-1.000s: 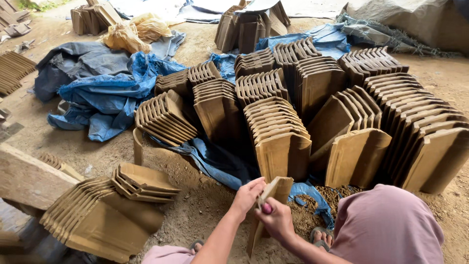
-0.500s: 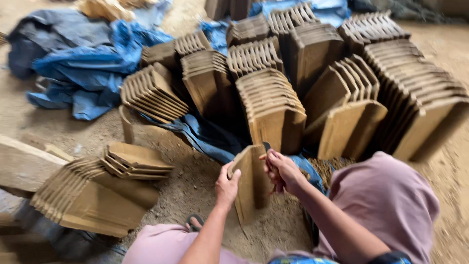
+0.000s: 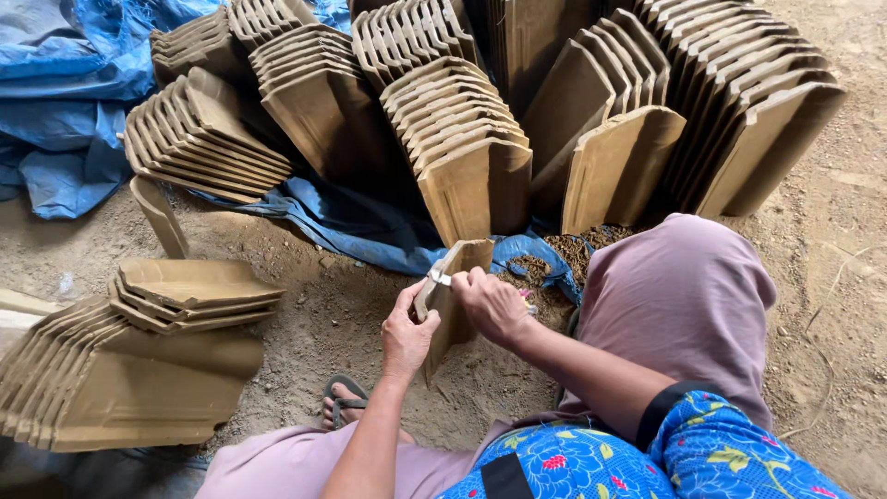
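Left hand [image 3: 408, 334] has its grip closed on an upright clay roof tile [image 3: 450, 300] standing on the dirt floor [image 3: 305, 319]. Right hand [image 3: 492, 305], at the tile's 3 o'clock, pinches a small blade [image 3: 441, 278] (barely visible) against its top edge. Stacked tiles [image 3: 467, 157] stand at 12 o'clock.
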